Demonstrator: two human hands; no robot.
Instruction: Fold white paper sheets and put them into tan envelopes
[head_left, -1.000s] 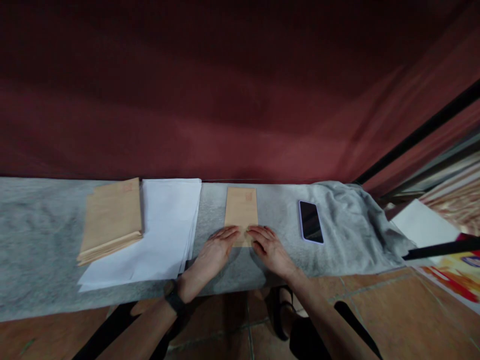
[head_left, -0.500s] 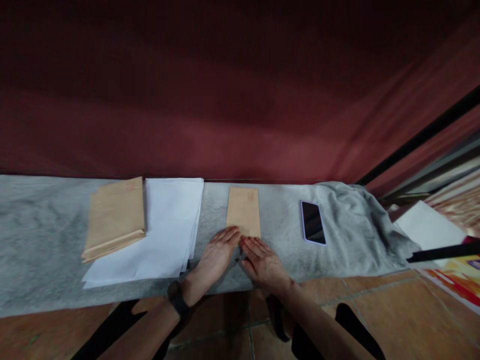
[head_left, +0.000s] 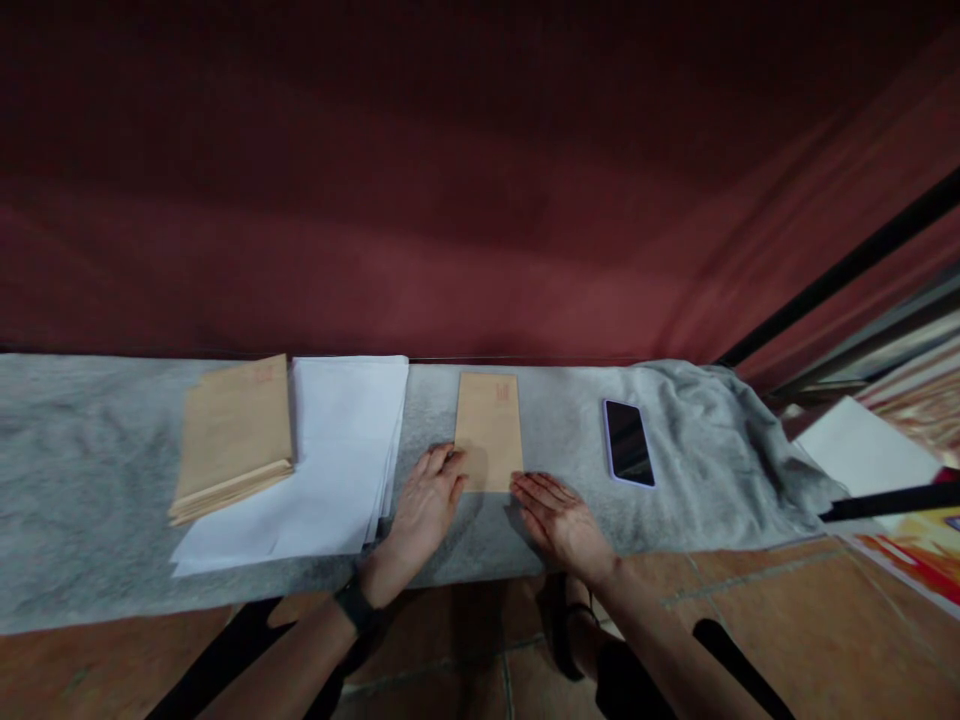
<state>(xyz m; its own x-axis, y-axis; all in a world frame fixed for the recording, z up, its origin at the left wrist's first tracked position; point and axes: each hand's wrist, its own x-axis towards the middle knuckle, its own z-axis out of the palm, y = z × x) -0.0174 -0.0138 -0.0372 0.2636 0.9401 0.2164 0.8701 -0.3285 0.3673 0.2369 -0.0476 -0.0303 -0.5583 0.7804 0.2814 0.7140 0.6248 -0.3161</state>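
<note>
A brown paper envelope lies flat on the grey cloth, its long sides running away from me and a small reddish print near its far right corner. My left hand rests at its near left edge, fingertips touching the paper, fingers slightly bent and thumb apart. At the near right corner, my right hand lies with fingers stretched out and fingertips against the edge. Neither hand grips the envelope.
A stack of brown envelopes lies at the left, partly over white paper sheets. A phone with a purple rim lies right on the grey cloth, which bunches up further right. Behind rises a dark red surface.
My hands have moved apart, the left to the left and the right to the right, uncovering the envelope's near edge. The envelope lies about where it was.
</note>
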